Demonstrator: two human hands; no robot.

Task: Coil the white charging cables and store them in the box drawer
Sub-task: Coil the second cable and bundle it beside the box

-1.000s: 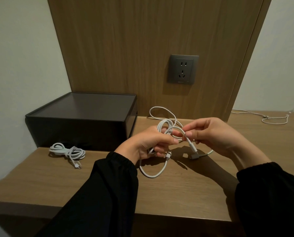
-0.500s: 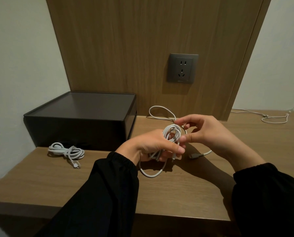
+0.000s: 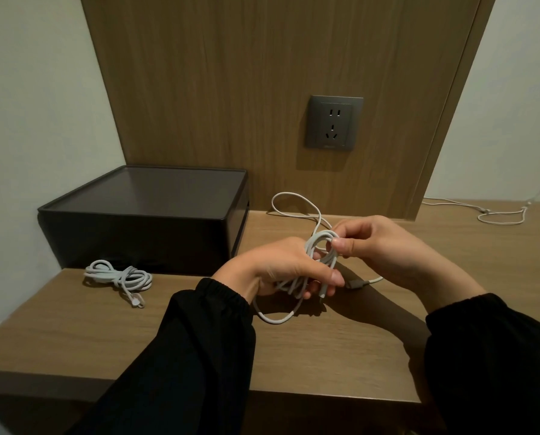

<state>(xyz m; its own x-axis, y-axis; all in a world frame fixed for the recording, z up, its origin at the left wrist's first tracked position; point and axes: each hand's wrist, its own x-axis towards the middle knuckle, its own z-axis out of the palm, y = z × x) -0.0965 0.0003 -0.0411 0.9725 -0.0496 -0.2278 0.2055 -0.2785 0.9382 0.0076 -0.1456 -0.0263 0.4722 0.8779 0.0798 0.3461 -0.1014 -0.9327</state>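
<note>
Above the middle of the bench [image 3: 74, 334], the white charging cable [image 3: 322, 235] now sits bunched into several close loops. A second ago those loops were looser and the right grip [image 3: 384, 246] was drawing a strand out sideways. That grip has since come in to the top of the bundle, where thumb and forefinger pinch the strands. The left grip [image 3: 281, 265] has its fingers curled round the loops lower down, and one long loop hangs below it to the wood. A slack curl still lies behind the hands by the wall panel, and the plug end [image 3: 356, 283] rests on the bench under the right wrist, so I judge this coil near done but not tied off. One coiled cable [image 3: 118, 276] lies finished in front of the dark box [image 3: 143, 227], touching nothing. Another loose cable [image 3: 500, 216] waits far right. No drawer shows open, so storing has not begun.
</note>
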